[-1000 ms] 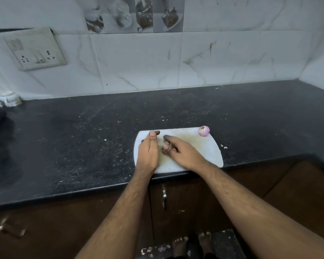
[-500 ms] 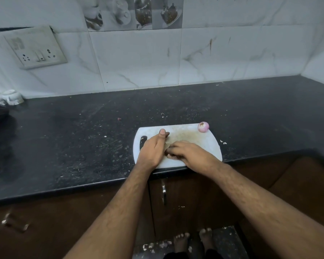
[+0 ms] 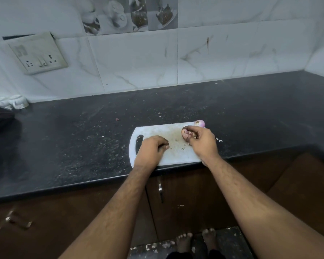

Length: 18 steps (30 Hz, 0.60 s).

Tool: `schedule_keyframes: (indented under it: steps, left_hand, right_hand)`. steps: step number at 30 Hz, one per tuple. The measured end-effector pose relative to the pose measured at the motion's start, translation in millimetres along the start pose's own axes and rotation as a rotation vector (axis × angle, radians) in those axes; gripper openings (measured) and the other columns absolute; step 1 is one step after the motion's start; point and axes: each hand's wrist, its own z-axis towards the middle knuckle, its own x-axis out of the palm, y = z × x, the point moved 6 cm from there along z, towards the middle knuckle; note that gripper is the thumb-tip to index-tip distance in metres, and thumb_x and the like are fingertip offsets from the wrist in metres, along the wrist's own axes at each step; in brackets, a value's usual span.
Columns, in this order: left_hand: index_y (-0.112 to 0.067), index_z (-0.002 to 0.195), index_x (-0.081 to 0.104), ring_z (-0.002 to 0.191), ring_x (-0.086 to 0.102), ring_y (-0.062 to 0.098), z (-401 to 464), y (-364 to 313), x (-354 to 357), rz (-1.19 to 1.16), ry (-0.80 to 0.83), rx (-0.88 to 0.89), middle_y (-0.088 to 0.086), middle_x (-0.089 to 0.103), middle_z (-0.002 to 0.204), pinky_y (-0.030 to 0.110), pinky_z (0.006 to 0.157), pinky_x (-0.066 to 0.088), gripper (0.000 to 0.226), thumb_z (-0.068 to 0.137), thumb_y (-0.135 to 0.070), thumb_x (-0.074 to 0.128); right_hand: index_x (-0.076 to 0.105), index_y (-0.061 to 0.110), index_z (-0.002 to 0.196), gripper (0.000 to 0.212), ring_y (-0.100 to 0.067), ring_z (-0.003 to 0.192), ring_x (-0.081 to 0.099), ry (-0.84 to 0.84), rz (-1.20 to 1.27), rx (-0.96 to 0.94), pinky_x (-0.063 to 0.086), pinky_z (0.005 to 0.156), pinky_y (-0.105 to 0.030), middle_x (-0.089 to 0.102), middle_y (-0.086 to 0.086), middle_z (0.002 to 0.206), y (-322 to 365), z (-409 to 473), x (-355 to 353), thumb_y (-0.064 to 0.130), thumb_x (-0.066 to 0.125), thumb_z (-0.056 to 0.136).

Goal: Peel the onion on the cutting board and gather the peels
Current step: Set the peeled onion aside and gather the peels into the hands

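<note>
Currently gathering: right hand (image 3: 202,142) clamped on peels (image 3: 187,134) over board (image 3: 178,156), left hand (image 3: 151,151) curled loosely; onion (image 3: 199,123) at far corner; next, collect remaining scraps.

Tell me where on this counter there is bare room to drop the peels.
Free: the black stone counter left of the white plastic cutting board, and behind it to the tiled wall. Crowded: the board, with both hands, the left hand, the right hand and the peeled pink onion.

Home kitchen: dark stone counter (image 3: 251,113), marble wall tiles (image 3: 138,58) w/ food pics, cutting board (image 3: 157,130), wood cabinets (image 3: 195,199) below.
</note>
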Motion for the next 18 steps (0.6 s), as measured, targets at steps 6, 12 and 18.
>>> schedule_keyframes:
  steps: [6, 12, 18]
  left_hand:
    - [-0.015, 0.108, 0.076, 0.1, 0.069, 0.012, -8, 0, -6, -0.104, -0.051, -0.033, -0.004, 0.077, 0.105, 0.026, 0.1, 0.049, 0.018, 0.103, -0.023, 0.06]
    - [-0.01, 0.153, 0.046, 0.15, 0.039, 0.021, -31, 1, -3, 0.108, 0.113, -0.065, 0.007, 0.045, 0.161, 0.037, 0.125, 0.03, 0.051, 0.111, -0.037, 0.035]
    - [0.001, 0.161, 0.022, 0.159, 0.019, 0.026, -22, -43, 33, 0.029, 0.143, -0.113, 0.018, 0.024, 0.169, 0.033, 0.13, 0.012, 0.057, 0.111, -0.024, 0.032]
  right_hand:
    - [0.077, 0.02, 0.115, 0.02, 0.011, 0.077, 0.06, 0.023, -0.052, 0.033, 0.042, 0.063, 0.003, 0.067, 0.02, 0.084, 0, -2, 2, 0.018, 0.073, 0.095]
    - [0.076, 0.021, 0.116, 0.022, 0.006, 0.085, 0.068, 0.059, -0.009, 0.036, 0.055, 0.079, -0.008, 0.075, 0.012, 0.094, -2, 0, 8, 0.021, 0.073, 0.095]
    - [0.077, 0.019, 0.111, 0.017, 0.012, 0.072, 0.067, 0.07, 0.022, 0.041, 0.051, 0.07, -0.006, 0.074, 0.013, 0.085, -7, 3, 9, 0.019, 0.073, 0.095]
